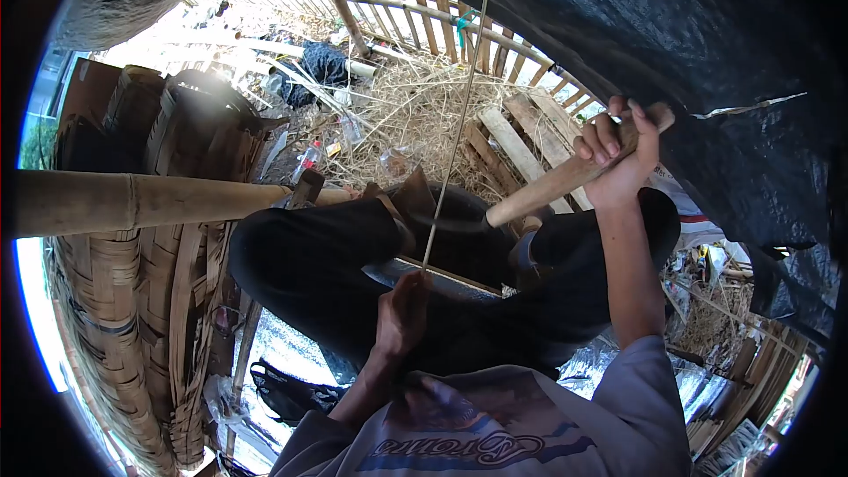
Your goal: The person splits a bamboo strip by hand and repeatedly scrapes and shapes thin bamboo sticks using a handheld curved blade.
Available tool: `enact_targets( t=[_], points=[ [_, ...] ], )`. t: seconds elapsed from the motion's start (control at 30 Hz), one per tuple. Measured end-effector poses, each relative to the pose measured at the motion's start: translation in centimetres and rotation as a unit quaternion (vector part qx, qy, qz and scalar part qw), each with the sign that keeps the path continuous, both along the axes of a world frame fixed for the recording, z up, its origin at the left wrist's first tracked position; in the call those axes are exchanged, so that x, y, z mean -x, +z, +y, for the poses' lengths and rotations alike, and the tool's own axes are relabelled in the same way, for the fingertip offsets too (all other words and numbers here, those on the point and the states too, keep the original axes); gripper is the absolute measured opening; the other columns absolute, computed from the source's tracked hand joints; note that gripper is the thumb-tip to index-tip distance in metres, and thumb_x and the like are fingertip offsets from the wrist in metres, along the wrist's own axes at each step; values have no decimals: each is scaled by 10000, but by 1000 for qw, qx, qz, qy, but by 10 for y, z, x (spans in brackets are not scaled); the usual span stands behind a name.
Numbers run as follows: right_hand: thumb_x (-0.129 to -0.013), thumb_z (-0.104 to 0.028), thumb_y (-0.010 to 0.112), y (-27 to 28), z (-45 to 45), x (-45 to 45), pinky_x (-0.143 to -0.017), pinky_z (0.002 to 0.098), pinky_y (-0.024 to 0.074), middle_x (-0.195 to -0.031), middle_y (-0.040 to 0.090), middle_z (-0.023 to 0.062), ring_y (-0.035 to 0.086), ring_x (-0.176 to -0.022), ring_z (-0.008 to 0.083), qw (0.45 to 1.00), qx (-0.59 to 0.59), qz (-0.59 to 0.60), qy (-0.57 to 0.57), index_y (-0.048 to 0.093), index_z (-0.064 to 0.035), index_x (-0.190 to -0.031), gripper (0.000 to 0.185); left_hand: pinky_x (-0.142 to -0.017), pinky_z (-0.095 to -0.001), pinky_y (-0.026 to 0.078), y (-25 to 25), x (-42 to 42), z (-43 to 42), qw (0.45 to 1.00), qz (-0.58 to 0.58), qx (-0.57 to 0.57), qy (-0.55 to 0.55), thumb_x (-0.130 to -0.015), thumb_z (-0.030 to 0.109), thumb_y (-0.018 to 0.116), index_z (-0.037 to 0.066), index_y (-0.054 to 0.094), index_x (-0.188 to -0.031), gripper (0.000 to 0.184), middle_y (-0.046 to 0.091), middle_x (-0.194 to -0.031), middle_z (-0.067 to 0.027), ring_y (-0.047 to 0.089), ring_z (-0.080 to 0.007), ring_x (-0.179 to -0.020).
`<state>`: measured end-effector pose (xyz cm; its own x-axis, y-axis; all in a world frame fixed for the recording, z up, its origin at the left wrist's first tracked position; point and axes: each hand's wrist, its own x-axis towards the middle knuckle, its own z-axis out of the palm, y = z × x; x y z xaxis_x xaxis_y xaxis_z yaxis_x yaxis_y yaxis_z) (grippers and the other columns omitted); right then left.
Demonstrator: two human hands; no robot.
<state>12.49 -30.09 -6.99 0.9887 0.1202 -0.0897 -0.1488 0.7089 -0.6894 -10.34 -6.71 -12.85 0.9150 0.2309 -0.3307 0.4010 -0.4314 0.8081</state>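
My left hand is closed around the lower end of a thin bamboo strip, which rises upright past the top of the view. In my right hand is the thick wooden handle of a long-handled knife. The handle slants down to the left. Its thin, curved blade shows only faintly against the dark background, close to the strip and above my left hand. My legs are bent and spread on either side, in dark trousers.
A thick bamboo pole juts in from the left, over rolled woven bamboo panels. Dry straw and wooden planks lie ahead, before a slatted bamboo fence. Black plastic sheeting hangs at upper right.
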Motion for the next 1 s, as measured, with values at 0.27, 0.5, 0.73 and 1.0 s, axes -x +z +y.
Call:
enact_targets(
  t=[0.27,0.5,0.73,1.0],
  points=[
    [-867,-348,487,1,-2,-3,-545,267,358,-488,314,-34,344,-448,92,999,-18,4,-26,477,-123,-847,226,-519,-299,436,1,2,0,1000,-29,-2,4,-942,185,525,19,567,-1019,187,563,-637,-154,567,-171,-551],
    [-840,-337,530,4,-21,-14,-579,278,360,-521,335,-31,347,-475,91,995,-31,-31,-92,494,-123,-832,217,-470,-250,339,0,-1,-4,999,-47,-6,5,-942,220,544,21,571,-964,202,476,-563,-37,399,-42,-542],
    [-827,-324,556,1,-30,-21,-574,282,360,-537,330,-33,340,-476,93,985,-42,0,-170,505,-134,-823,197,-509,-333,443,1,-1,-4,999,-49,-9,-6,-920,166,562,42,545,-981,139,569,-651,-172,603,-272,-555],
    [-834,-336,541,6,-12,-20,-546,287,353,-518,317,-29,334,-459,102,989,-33,15,-145,497,-129,-819,212,-521,-341,449,6,-1,-5,999,-40,-26,3,-912,169,572,42,552,-992,151,576,-652,-169,616,-257,-580]
  ],
)
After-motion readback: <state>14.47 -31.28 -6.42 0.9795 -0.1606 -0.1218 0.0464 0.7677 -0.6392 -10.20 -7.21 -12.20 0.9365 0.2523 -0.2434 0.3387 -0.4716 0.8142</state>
